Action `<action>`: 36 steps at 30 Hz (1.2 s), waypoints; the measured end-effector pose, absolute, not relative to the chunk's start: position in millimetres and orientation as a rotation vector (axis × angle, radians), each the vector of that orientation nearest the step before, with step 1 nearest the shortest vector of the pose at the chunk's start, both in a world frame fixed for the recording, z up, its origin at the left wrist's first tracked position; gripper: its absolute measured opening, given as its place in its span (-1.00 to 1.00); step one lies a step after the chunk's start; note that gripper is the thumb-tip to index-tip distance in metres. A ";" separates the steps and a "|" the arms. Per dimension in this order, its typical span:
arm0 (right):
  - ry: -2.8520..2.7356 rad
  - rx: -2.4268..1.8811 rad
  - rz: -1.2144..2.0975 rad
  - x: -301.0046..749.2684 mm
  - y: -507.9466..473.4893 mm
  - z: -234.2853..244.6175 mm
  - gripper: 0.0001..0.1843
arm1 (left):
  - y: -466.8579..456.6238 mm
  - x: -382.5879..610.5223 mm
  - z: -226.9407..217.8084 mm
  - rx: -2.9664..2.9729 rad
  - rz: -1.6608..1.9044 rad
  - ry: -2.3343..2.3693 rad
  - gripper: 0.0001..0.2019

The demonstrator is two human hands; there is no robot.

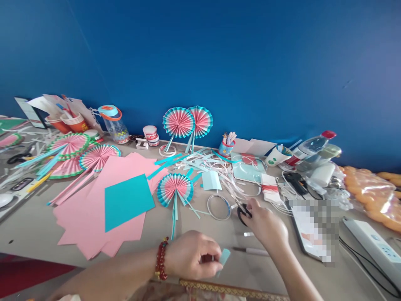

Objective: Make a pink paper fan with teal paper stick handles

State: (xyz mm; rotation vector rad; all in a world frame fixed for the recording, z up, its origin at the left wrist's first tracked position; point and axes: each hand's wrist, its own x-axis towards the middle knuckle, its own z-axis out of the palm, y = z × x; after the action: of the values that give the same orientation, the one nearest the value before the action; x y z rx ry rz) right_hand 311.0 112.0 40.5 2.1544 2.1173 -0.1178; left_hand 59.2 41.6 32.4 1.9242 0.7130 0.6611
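Note:
My left hand (pixel 194 256), with a red bead bracelet at the wrist, is near the table's front edge. Pinched between its thumb and fingers is a small pale blue paper strip (pixel 224 256). Further forward, my right hand (pixel 266 221) has its fingers closed on the black handles of a pair of scissors (pixel 243 214), whose blades point away over paper scraps. Just left of the scissors lies a tape roll (pixel 209 205). A pink and teal pleated paper fan (pixel 175 190) lies ahead of my left hand, its paper handle towards me. A pen-like tool (pixel 255 251) rests between my hands.
A teal sheet (pixel 130 202) lies on fanned-out pink paper (pixel 94 221). Two round fans (pixel 178 122) lean against the blue wall, behind heaped paper strips (pixel 206 161). To the right are a phone (pixel 308 230), a power strip (pixel 372 242) and a plastic bottle (pixel 310 146).

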 end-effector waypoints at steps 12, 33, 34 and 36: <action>2.653 1.867 -0.717 317.4 114.1 60.6 -0.77 | 38.1 63.8 36.9 1.442 0.771 0.865 -0.79; 2.473 1.628 -1.985 236.7 18.9 53.7 -0.76 | 11.6 26.4 44.8 1.214 0.872 0.953 -0.63; 2.480 1.602 -1.966 236.6 18.2 53.9 -0.76 | 8.3 22.2 43.0 1.197 0.860 0.964 -0.64; 2.496 1.555 -1.924 236.6 16.8 53.9 -0.74 | 1.7 14.1 39.8 1.193 0.852 0.984 -0.64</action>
State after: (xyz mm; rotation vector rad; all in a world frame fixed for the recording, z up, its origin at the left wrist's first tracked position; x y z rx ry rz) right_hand 236.6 16.8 53.9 1.5555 2.4956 -1.9245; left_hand 14.1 1.7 39.8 1.1931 0.9843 0.8518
